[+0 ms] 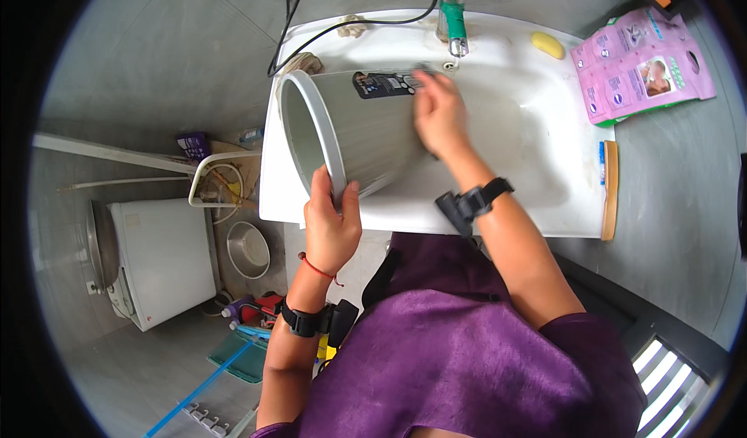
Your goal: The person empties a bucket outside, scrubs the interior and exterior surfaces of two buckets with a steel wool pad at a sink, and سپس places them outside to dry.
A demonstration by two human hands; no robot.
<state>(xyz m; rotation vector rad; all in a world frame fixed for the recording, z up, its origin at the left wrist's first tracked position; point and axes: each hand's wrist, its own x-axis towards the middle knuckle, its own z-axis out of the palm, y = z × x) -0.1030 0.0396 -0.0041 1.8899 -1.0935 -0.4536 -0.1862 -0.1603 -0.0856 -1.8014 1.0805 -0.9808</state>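
Note:
A light grey bin-like container (379,129) with a white rim lies tilted on its side over the left part of the white washbasin (572,164), its mouth facing left. My left hand (332,216) grips the lower part of that rim, thumb outside. At the container's far end, beside a dark label (385,84), is my right hand (440,108); its fingers are bent and blurred, with something dark and indistinct at the tips. Whether it holds that is unclear. Behind the basin stands a faucet (454,21) wrapped in green material.
Yellow soap (547,45), a pink package (642,67) and a wooden-handled brush (609,190) line the basin's right side. A black cable (373,22) with a plug loops over its back left. Crumpled cloths lie near the cable. At lower left are a metal bowl (248,250) and a white appliance (166,257).

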